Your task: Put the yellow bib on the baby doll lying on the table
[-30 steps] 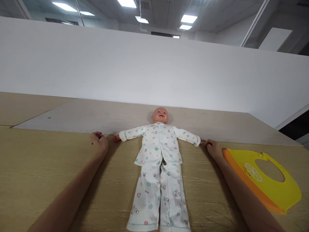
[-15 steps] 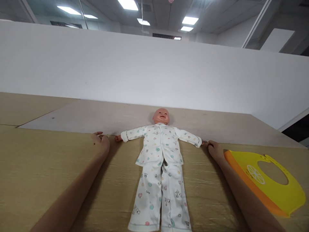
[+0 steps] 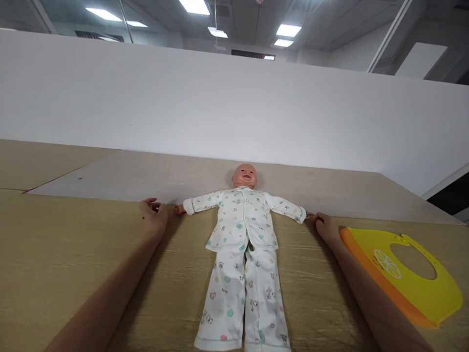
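Note:
A baby doll [image 3: 245, 176] lies on its back with both arms spread, its head away from me. It wears a white printed pajama top [image 3: 244, 217], fastened down the front, and matching pajama pants [image 3: 238, 298]. My left hand [image 3: 153, 215] rests on the surface left of the doll's hand [image 3: 179, 209], a small gap between them. Its fingers are loosely bent and apart, holding nothing visible. Close beside the doll's other hand, my right hand [image 3: 325, 227] rests with its fingers curled in; nothing shows in them.
A yellow silicone bib [image 3: 437, 298] with an orange pocket and a white citrus print lies at the right, beside my right forearm. Under everything is a wood-coloured tabletop [image 3: 73, 244] with a paler strip [image 3: 146, 168] at the back. A white partition [image 3: 220, 107] stands behind.
My left hand's fingers have shifted slightly, spreading a little. The doll, the bib and my right hand stay where they were.

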Demonstrator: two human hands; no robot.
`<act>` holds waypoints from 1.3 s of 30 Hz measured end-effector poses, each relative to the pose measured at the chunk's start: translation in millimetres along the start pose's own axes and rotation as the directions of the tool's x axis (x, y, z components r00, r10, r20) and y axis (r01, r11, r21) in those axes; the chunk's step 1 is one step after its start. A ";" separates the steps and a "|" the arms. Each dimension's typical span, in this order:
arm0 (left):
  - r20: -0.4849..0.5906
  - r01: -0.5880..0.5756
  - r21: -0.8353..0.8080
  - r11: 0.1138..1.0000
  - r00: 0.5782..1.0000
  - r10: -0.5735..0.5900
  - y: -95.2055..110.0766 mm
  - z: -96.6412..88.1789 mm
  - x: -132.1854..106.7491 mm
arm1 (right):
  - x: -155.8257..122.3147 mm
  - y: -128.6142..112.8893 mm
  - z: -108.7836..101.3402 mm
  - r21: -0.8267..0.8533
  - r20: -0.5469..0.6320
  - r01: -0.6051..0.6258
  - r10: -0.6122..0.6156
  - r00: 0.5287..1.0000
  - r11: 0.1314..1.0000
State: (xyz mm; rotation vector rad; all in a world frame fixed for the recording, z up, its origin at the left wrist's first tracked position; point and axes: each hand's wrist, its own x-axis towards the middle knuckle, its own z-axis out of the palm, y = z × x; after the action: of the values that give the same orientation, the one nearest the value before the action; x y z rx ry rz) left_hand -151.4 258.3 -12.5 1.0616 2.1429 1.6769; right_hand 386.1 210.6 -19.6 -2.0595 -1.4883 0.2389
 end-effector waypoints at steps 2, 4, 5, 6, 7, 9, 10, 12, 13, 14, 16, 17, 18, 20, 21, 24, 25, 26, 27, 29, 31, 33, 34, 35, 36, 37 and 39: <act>-0.008 -0.030 0.005 1.000 1.000 0.030 -2.3 -0.1 0.2 | 0.0 0.4 0.1 0.007 0.006 0.002 -0.002 1.000 1.000; -0.016 -0.051 0.023 0.998 0.999 0.052 -3.7 -0.4 -0.1 | 0.2 0.8 0.3 0.008 0.007 0.004 -0.004 1.000 1.000; -0.013 -0.055 0.029 0.998 0.998 0.055 -4.4 -0.2 0.1 | 0.2 0.7 0.4 0.007 0.005 0.003 -0.003 1.000 1.000; -0.007 -0.055 0.029 0.998 0.998 0.055 -5.1 0.1 0.5 | 0.2 0.5 0.4 0.004 0.004 -0.002 0.002 1.000 1.000; -0.002 -0.053 0.018 0.998 0.999 0.053 -5.7 0.6 1.1 | 0.1 0.1 0.4 -0.001 0.001 -0.009 0.009 1.000 1.000; 0.008 -0.056 -0.012 0.998 0.998 0.056 -5.9 1.4 2.2 | -0.4 -1.0 0.0 -0.012 -0.003 -0.020 0.020 1.000 1.000; 0.011 -0.063 -0.022 0.998 0.998 0.063 -5.1 1.5 2.2 | -0.8 -1.7 -0.4 -0.019 -0.005 -0.021 0.021 1.000 1.000; 0.014 -0.092 -0.024 0.995 0.996 0.093 -1.8 0.3 1.0 | -1.3 -2.5 -1.0 -0.029 -0.002 -0.015 0.015 1.000 0.999; 0.012 -0.109 -0.015 0.994 0.994 0.109 0.5 -0.8 -0.4 | -1.3 -2.6 -1.2 -0.032 0.007 -0.014 0.014 1.000 0.999; 0.008 -0.124 -0.002 0.992 0.992 0.124 2.9 -2.0 -1.9 | -1.3 -2.4 -1.3 -0.031 0.017 -0.011 0.012 1.000 0.999; -0.013 -0.135 0.031 0.990 0.991 0.136 6.6 -4.2 -4.9 | -0.7 -1.6 -1.2 -0.024 0.032 -0.013 0.014 0.999 1.000; -0.019 -0.133 0.047 0.990 0.991 0.134 7.5 -4.8 -5.8 | -0.4 -1.1 -1.0 -0.020 0.037 -0.016 0.017 0.999 1.000; -0.024 -0.131 0.057 0.990 0.991 0.133 7.4 -5.0 -6.1 | -0.2 -0.7 -0.8 -0.016 0.038 -0.020 0.020 0.999 1.000; -0.023 -0.136 0.047 0.990 0.990 0.137 4.9 -4.1 -5.1 | 0.0 -0.4 -0.5 -0.015 0.036 -0.023 0.024 0.999 1.000; -0.015 -0.141 0.028 0.990 0.990 0.141 2.9 -3.3 -4.0 | -0.1 -0.6 -0.5 -0.016 0.037 -0.026 0.027 0.999 1.000; 0.021 -0.157 -0.003 0.988 0.987 0.157 -2.5 -1.4 -0.8 | -0.8 -1.6 -0.9 -0.025 0.037 -0.030 0.031 0.999 0.999; 0.026 -0.159 0.007 0.987 0.987 0.159 -3.3 -1.4 -0.3 | -1.0 -1.9 -1.0 -0.026 0.038 -0.030 0.031 0.999 0.999; 0.023 -0.163 0.023 0.986 0.987 0.162 -3.4 -1.6 -0.2 | -1.2 -2.1 -1.2 -0.025 0.038 -0.029 0.030 0.999 0.999; 0.017 -0.163 0.038 0.986 0.987 0.163 -2.9 -2.1 -0.4 | -1.3 -2.2 -1.2 -0.023 0.037 -0.028 0.029 0.999 0.999; 0.008 -0.156 0.054 0.986 0.988 0.156 -1.2 -3.2 -1.6 | -1.5 -2.1 -1.2 -0.018 0.034 -0.022 0.023 0.999 1.000; 0.001 -0.155 0.062 0.986 0.988 0.155 0.2 -3.7 -2.8 | -1.6 -2.0 -1.0 -0.016 0.026 -0.016 0.017 1.000 1.000; -0.010 -0.162 0.063 0.985 0.987 0.163 0.1 -3.1 -3.0 | -1.7 -2.1 -1.0 -0.019 0.019 -0.015 0.015 1.000 1.000; -0.013 -0.162 0.059 0.985 0.986 0.163 -0.5 -2.5 -2.7 | -1.8 -2.2 -1.1 -0.022 0.017 -0.017 0.018 1.000 1.000; -0.013 -0.159 0.051 0.986 0.987 0.160 -1.1 -1.8 -2.1 | -1.8 -2.2 -1.1 -0.023 0.015 -0.019 0.020 1.000 1.000; -0.009 -0.153 0.037 0.987 0.988 0.154 -1.7 -1.1 -1.6 | -1.8 -2.1 -1.1 -0.023 0.014 -0.019 0.019 1.000 1.000; -0.001 -0.146 0.021 0.989 0.989 0.146 -2.0 -0.7 -1.1 | -1.6 -1.8 -1.0 -0.022 0.013 -0.018 0.018 1.000 1.000; 0.027 -0.131 0.002 0.991 0.991 0.131 -1.2 -1.0 -0.9 | -0.9 -0.8 -0.6 -0.016 0.013 -0.014 0.014 1.000 1.000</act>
State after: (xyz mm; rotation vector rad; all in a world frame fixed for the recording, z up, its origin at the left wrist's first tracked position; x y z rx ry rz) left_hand -151.8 256.9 -13.5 1.2431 2.1019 1.7045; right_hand 385.4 209.8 -18.9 -2.0857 -1.4886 0.2478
